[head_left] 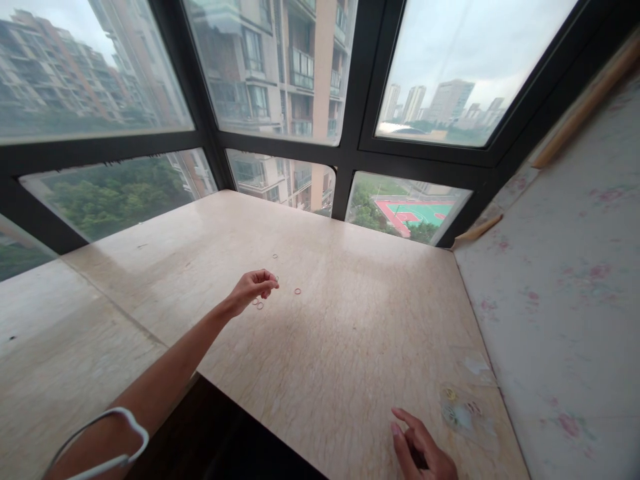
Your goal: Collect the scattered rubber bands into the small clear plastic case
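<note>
My left hand (259, 285) is over the marble sill, its fingers pinched together on a small ring (277, 279) at the fingertips. Several thin rings lie around it: one (275, 256) just beyond, a red one (298, 291) to the right, and two close together, one of them a reddish ring (260, 306), below the hand. At the bottom right my right hand (420, 445) has its thumb and index finger apart, holding nothing visible. Beside it lies a clear plastic bag (467, 415) with yellow, green and dark reddish rings in it.
The marble sill (320, 360) runs up to dark-framed windows (350, 153). A floral-papered wall (565, 307) bounds the right side. A dark gap (225, 433) lies below the sill's near edge. A white cable (135, 427) crosses my left forearm.
</note>
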Tool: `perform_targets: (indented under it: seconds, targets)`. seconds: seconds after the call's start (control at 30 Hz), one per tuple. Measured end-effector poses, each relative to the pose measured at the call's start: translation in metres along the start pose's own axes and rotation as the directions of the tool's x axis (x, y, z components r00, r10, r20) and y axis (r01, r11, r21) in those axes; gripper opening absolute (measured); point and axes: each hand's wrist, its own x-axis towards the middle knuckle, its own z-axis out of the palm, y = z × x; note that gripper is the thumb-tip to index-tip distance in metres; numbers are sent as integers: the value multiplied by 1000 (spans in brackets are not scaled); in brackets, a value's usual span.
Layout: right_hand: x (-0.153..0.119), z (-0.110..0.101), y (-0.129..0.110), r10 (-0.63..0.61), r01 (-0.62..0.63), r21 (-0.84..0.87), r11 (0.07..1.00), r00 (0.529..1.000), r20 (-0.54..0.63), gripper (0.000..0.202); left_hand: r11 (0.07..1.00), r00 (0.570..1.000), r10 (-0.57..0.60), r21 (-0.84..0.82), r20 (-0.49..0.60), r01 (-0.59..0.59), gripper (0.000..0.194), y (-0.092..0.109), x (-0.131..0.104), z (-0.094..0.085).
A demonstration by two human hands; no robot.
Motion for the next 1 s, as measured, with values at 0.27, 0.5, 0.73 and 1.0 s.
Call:
perform_targets:
  seconds: [0.27,0.5,0.73,1.0]
  targets:
    - [3,-3,-8,-4,4,33,999,1000,5,41,971,993,73,-232,96,-49,26,25,-18,49]
    - [7,-10,-16,-67,69,-28,997,995,80,36,974,981,80,-223,179,-39,26,39,-26,92]
    - [12,-13,-29,-27,29,-30,999,997,70,33,980,952,96,-194,292,-39,22,54,-35,149]
    - [14,-15,-34,27,-27,3,1000,996,86,25,973,853,231,-109,468,-204,16,64,-54,239]
